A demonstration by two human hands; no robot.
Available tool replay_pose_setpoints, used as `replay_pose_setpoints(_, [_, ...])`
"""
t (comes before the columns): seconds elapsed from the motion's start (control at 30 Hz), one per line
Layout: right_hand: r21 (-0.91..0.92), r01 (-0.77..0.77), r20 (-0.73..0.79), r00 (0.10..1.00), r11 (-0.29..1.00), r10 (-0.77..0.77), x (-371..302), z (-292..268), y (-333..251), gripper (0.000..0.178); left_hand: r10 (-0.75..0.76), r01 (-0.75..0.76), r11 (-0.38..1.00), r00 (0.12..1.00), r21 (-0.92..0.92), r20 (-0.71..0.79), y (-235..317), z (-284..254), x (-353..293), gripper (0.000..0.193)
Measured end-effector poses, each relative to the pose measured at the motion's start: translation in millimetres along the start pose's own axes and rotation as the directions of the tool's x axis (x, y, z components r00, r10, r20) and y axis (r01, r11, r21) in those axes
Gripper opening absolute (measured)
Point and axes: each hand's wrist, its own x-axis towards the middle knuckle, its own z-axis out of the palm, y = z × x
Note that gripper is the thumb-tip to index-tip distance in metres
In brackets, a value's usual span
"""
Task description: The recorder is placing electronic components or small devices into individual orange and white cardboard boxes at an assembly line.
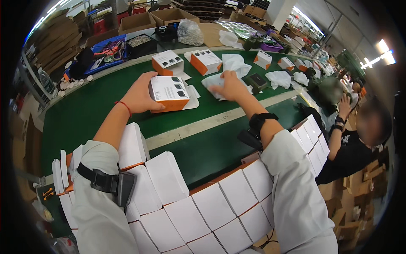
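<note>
My left hand [137, 94] is wrapped round the left end of a white and orange carton [171, 89], which lies on the green work surface with its flaps open to the right. Fingers of my right hand [235, 88] pinch a whitish plastic-wrapped packet [212, 82] just right of that carton. What is inside the wrapping cannot be made out. Beside the right hand sits a small dark box-shaped device [257, 82]. Behind it lies another crumpled white wrapper [235, 64]. Two more white and orange cartons, a left one [168, 60] and a right one [205, 60], stand farther back.
Rows of white-topped cartons [186, 220] are stacked close in front of me, under my forearms. A blue tray [108, 53] of tools and cables stands at the far left. On the right, a co-worker [351, 148] in black reaches toward the line. Open cardboard boxes [137, 23] stand behind.
</note>
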Motion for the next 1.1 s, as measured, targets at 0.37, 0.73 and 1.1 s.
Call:
replay_pose_setpoints(0.37, [0.063, 0.409, -0.590, 0.751, 0.911, -0.296, -4.1, 1.3, -61.9, 0.012, 0.054, -0.065, 0.970, 0.997, -0.234, -0.052, 7.1, -8.7, 0.9, 0.103])
replay_pose_setpoints(0.73, [0.365, 0.424, -0.533, 0.825, 0.829, -0.187, 6.5, 12.1, -40.8, 0.028, 0.192, -0.212, 0.927, 0.977, -0.310, -0.095, 33.1, 3.1, 12.0, 0.098])
replay_pose_setpoints(1.1, [0.905, -0.173, 0.196, 0.980, 0.390, -0.020, 15.9, 24.0, -22.6, 0.039, 0.146, -0.114, 0.865, 0.989, -0.489, 0.029, 35.0, -7.8, 0.0, 0.098])
